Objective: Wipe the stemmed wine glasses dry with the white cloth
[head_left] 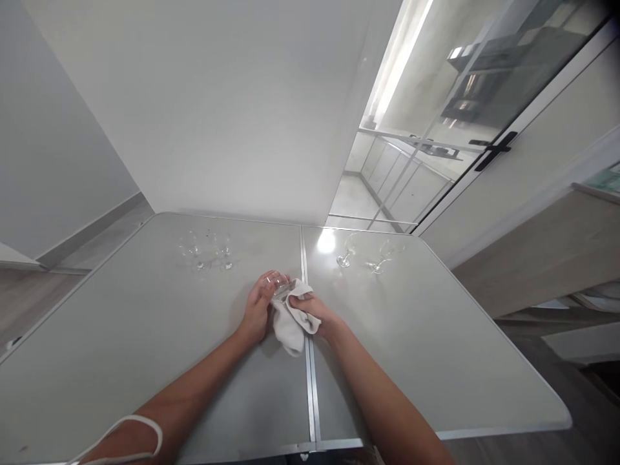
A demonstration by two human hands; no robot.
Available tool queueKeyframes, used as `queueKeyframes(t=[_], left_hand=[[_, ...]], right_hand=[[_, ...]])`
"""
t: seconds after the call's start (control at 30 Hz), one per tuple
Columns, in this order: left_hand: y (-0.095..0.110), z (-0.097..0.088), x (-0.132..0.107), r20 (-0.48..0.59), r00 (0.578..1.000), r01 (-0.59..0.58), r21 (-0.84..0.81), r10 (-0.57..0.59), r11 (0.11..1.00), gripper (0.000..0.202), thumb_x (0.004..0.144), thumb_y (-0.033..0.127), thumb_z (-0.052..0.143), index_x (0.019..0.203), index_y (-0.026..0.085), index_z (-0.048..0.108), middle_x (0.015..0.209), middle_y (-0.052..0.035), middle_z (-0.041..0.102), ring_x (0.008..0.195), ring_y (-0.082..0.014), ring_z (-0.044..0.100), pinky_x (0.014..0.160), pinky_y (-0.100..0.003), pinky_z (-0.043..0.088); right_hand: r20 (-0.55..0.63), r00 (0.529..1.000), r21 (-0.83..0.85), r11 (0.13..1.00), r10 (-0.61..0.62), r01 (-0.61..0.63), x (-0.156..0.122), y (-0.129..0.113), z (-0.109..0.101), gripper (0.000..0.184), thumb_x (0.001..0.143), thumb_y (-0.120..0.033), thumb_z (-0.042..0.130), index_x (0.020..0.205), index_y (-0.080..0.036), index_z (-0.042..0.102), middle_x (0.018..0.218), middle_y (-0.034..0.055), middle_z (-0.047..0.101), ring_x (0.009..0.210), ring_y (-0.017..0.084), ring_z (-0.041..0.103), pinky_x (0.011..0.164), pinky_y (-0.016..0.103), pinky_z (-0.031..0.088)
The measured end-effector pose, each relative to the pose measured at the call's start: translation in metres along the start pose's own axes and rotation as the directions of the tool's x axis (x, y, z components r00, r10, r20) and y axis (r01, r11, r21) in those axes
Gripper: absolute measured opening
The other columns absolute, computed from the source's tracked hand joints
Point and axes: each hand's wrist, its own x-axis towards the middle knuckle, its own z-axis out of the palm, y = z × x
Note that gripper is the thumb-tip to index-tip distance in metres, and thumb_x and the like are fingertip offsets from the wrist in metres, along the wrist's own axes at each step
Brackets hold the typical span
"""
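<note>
In the head view, my left hand (pixel 259 307) is closed around a clear wine glass (pixel 278 281) above the middle of the table. Only part of its bowl shows; the lower part is hidden by fingers and cloth. A white cloth (pixel 289 330) is gripped in my right hand (pixel 312 310), pressed against the glass and hanging down between my hands. Two stemmed glasses, a nearer-left one (pixel 200 265) and its neighbour (pixel 228 264), stand farther off to the left. On the right are two more, one glass (pixel 343 261) and another (pixel 376 267) beside it.
The pale folding table (pixel 145 336) has a metal seam (pixel 310 394) down its middle. A white wall (pixel 232 129) rises behind its far edge. At the right, a glass-paned door (pixel 411 148) with a black handle (pixel 496 150) stands near the table's corner.
</note>
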Motion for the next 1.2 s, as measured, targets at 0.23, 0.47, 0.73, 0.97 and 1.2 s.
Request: queueKeyframes(t=[0.23, 0.47, 0.73, 0.97, 1.2], left_hand=[[0.000, -0.006, 0.006, 0.069, 0.994, -0.095, 0.085, 0.089, 0.992, 0.051, 0.087, 0.044, 0.076, 0.129, 0.023, 0.057, 0.133, -0.0131, 0.068, 0.123, -0.0268, 0.064, 0.107, -0.041, 0.048], [0.000, -0.008, 0.011, 0.025, 0.987, -0.158, 0.123, 0.156, 0.980, 0.050, 0.087, 0.048, 0.075, 0.128, 0.024, 0.058, 0.132, -0.0136, 0.068, 0.125, -0.0278, 0.064, 0.110, -0.044, 0.045], [0.001, -0.012, 0.013, -0.103, 0.994, -0.059, -0.103, 0.048, 0.993, 0.049, 0.088, 0.044, 0.075, 0.130, 0.025, 0.059, 0.136, -0.0115, 0.067, 0.126, -0.0246, 0.064, 0.113, -0.043, 0.043], [0.007, -0.013, 0.015, -0.045, 0.999, 0.005, -0.148, -0.011, 0.989, 0.053, 0.080, 0.045, 0.081, 0.125, 0.021, 0.064, 0.140, -0.0143, 0.065, 0.128, -0.0287, 0.063, 0.108, -0.042, 0.047], [0.010, -0.013, 0.017, 0.007, 0.997, 0.074, -0.220, -0.074, 0.973, 0.048, 0.084, 0.053, 0.076, 0.115, 0.017, 0.072, 0.130, -0.0150, 0.070, 0.123, -0.0292, 0.065, 0.107, -0.044, 0.047]], right_hand=[[0.113, 0.978, -0.854, 0.485, -0.176, 0.186, 0.003, 0.001, -0.011, 0.008, 0.076, -0.013, 0.063, 0.083, -0.015, 0.066, 0.076, 0.0060, 0.068, 0.069, 0.019, 0.060, 0.067, 0.027, 0.043], [-0.065, 0.833, -0.746, 0.581, -0.549, 0.325, 0.005, 0.005, -0.019, 0.046, 0.080, -0.011, 0.046, 0.123, -0.019, 0.061, 0.088, 0.0033, 0.070, 0.074, 0.019, 0.062, 0.070, 0.028, 0.049], [0.466, 0.833, -0.712, 0.433, -0.296, 0.553, -0.003, -0.009, 0.004, 0.032, 0.084, -0.017, 0.058, 0.115, -0.021, 0.062, 0.137, 0.0133, 0.053, 0.120, 0.028, 0.056, 0.099, 0.037, 0.048], [0.349, 0.886, -0.753, 0.472, -0.305, 0.459, 0.005, 0.000, 0.006, 0.013, 0.091, -0.018, 0.054, 0.078, -0.020, 0.053, 0.085, 0.0021, 0.055, 0.078, 0.017, 0.051, 0.074, 0.027, 0.040], [0.231, 0.972, -0.316, 0.948, 0.041, 0.035, 0.013, -0.004, -0.004, 0.033, 0.082, -0.050, 0.064, 0.072, -0.020, 0.053, 0.064, -0.0016, 0.049, 0.059, 0.014, 0.044, 0.059, 0.027, 0.036]])
